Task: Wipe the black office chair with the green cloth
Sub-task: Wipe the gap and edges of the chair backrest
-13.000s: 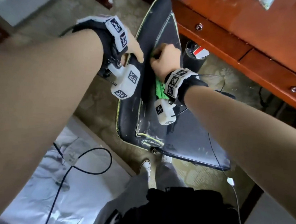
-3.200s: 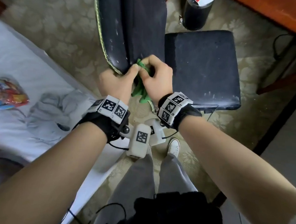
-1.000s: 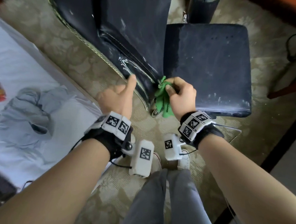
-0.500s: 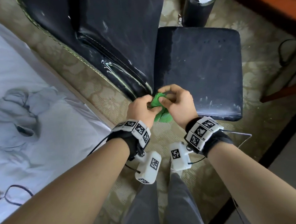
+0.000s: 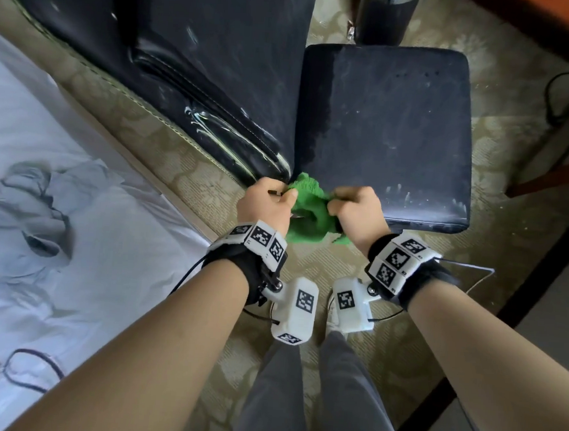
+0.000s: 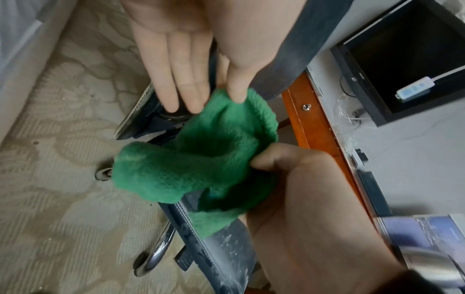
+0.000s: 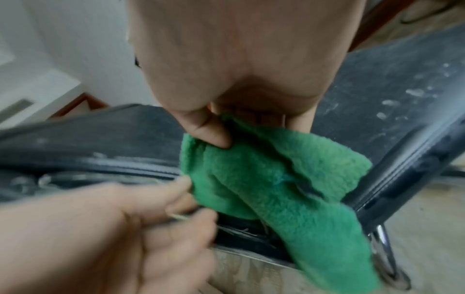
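Where hands [image 5: 266,203] pinch cloth [image 5: 310,213]: perhaps bin [image 5: 385,15].

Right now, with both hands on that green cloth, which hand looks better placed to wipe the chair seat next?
Probably the right hand. It pinches the green cloth right at the near edge of the seat, whose dusty surface lies just ahead of it. The left hand pinches the cloth's other end, nearer the backrest.

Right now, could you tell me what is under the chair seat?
Under the seat, a chrome leg reaches the carpet. The green cloth covers the rest.
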`<state>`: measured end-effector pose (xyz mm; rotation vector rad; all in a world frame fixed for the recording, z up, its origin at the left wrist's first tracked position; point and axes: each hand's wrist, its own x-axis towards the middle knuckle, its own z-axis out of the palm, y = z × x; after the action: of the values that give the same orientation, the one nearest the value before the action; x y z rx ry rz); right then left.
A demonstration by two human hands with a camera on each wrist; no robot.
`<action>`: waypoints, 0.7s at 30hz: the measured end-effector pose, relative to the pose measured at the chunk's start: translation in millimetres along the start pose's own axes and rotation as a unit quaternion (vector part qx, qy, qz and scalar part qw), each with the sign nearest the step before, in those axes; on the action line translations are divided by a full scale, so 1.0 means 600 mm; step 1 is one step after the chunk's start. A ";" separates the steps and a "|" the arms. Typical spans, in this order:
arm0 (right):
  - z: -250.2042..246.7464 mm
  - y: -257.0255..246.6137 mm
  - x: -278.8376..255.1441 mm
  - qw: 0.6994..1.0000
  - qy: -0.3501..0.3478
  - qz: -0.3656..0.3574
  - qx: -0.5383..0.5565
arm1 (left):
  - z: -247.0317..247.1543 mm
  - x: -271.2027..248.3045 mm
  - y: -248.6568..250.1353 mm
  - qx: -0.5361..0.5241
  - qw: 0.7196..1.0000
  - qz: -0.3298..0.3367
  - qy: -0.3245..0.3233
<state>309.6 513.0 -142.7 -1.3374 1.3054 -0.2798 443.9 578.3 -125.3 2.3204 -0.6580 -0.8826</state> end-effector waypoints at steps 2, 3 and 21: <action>-0.002 -0.025 -0.009 0.992 0.005 0.012 0.122 | -0.018 -0.004 -0.004 0.013 0.997 -0.062 -0.036; -0.003 -0.037 -0.014 0.985 0.003 0.015 0.170 | -0.031 -0.007 -0.006 0.004 0.994 -0.099 -0.042; 0.144 -0.111 -0.019 0.937 0.064 -0.341 -0.038 | -0.136 0.020 0.022 -0.182 0.960 0.061 0.205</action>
<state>407.6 547.3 -107.5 -1.8364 0.9178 -0.8098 506.6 588.4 -70.8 2.0151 -0.4122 -0.4017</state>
